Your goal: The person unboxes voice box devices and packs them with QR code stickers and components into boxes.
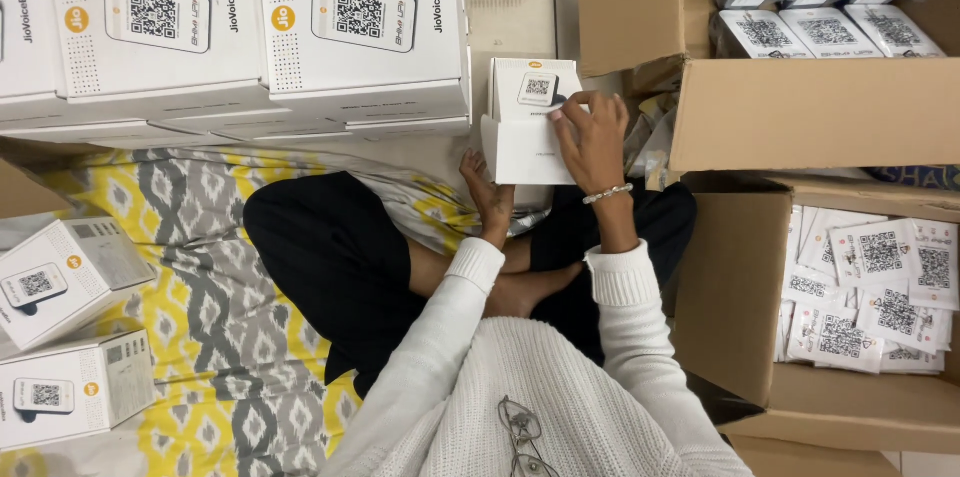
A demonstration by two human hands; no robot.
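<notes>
The person wears a white ribbed-knit sweater (pixel 540 397) with long sleeves, each ending in a thick, tighter-ribbed cuff. Black loose-cut trousers (pixel 340 257) cover the legs, lying at about ten o'clock from the sweater's chest. On the right wrist, at twelve o'clock from its cuff, sits a slim beaded bracelet of pale, shiny beads (pixel 608 194). A pair of thin metal-framed spectacles (pixel 522 434) hangs on the sweater front, toward six o'clock. The feet are bare.

the box (pixel 527 122) is smooth matt white card. at three o'clock, cartons (pixel 800 112) of rough brown corrugated board. knitted white sleeves (pixel 620 337). at nine o'clock, soft printed cloth (pixel 200 277). glossy bead bracelet (pixel 608 194).
</notes>
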